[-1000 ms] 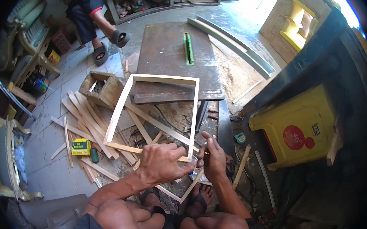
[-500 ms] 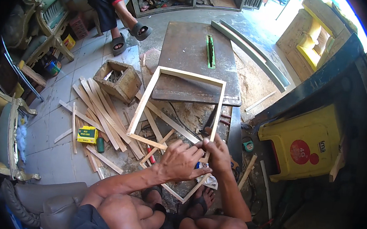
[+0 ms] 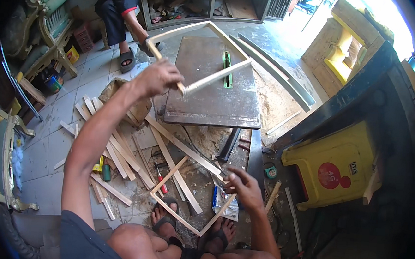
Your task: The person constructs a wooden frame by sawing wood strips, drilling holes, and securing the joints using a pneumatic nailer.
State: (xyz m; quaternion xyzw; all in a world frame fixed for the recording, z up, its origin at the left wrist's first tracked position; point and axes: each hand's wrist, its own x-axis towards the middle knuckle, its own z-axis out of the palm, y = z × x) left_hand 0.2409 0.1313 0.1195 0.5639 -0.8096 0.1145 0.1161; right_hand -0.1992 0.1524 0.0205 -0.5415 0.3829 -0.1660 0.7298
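My left hand (image 3: 160, 78) is raised over the saw table and closed on one side of a four-sided wooden frame (image 3: 219, 76), which is tilted in the air. Beneath it stands the dark saw table (image 3: 185, 101) with a green slot insert (image 3: 227, 69). Lower right, my right hand (image 3: 244, 186) has its fingers bent but apart, with no grip on anything visible. Just below it is one end of a three-sided wooden frame (image 3: 175, 216), which stands by my feet. A black tapered handle (image 3: 228, 145) leans near the table's front edge.
Loose wood strips (image 3: 120, 145) cover the floor at left, beside a rough box (image 3: 136, 110). A red screwdriver (image 3: 162, 184), a plastic packet (image 3: 226, 203) and a tape measure (image 3: 271, 171) lie around my feet. A yellow stool (image 3: 330, 162) is at right; another person's legs (image 3: 121, 22) are at upper left.
My left hand has moved up and away with the four-sided frame, from beside my right hand to above the saw table. My right hand has come off that frame. The three-sided frame stays low.
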